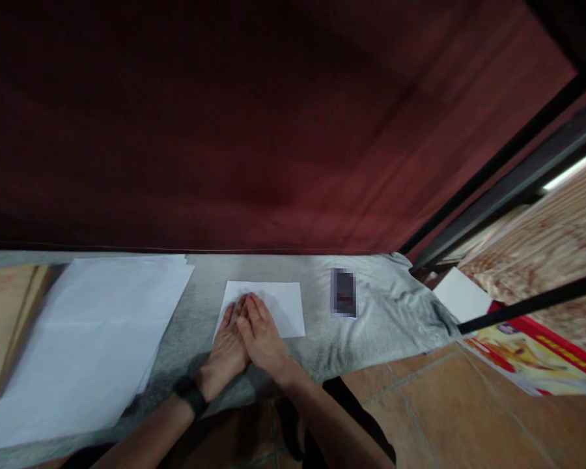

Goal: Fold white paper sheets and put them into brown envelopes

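Note:
A white sheet of paper lies flat on the grey cloth in front of me. My left hand, below a black wristband, rests flat on the left part of this sheet with its fingers stretched forward. Partly over it lies my right hand, its fingers also extended and pressed down. The two hands touch, and the right one covers some of the left fingers. Neither hand grips the paper; whether it is folded cannot be made out beneath them.
A stack of large white sheets lies to the left, beside a cardboard piece. To the right is a blurred-out dark phone-like object. A dark red curtain hangs behind. A colourful box sits on the tiled floor.

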The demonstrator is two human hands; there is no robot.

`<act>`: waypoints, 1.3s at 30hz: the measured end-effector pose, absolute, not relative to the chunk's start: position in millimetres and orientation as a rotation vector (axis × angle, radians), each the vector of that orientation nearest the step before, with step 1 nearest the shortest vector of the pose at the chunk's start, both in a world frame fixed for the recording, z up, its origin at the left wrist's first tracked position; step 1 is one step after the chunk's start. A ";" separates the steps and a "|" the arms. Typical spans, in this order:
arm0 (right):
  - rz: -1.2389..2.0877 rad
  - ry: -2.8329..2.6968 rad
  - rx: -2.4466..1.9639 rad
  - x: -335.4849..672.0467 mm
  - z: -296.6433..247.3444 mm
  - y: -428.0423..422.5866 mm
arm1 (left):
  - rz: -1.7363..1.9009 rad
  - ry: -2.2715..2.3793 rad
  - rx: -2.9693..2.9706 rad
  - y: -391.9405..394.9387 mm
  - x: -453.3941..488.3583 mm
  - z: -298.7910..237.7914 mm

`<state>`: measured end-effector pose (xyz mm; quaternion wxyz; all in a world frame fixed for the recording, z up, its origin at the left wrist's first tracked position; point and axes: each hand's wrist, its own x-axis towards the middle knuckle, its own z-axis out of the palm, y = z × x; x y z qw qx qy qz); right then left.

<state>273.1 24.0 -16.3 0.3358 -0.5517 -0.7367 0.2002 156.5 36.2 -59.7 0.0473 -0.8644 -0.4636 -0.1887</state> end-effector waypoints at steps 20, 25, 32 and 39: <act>-0.080 -2.087 -1.862 336.0 -35.4 36.4 | -0.294 -1.912 -2.442 49.9 124.0 -28.8; -0.099 -2.069 -1.918 341.5 -36.4 35.8 | -0.519 -1.784 -2.465 44.2 136.4 -16.0; -0.137 -2.066 -1.921 340.3 -40.2 34.7 | -0.527 -1.500 -2.712 38.3 176.2 -26.0; -0.195 -2.064 -1.909 351.7 -46.4 36.9 | -0.399 -1.661 -2.610 45.2 161.8 -35.3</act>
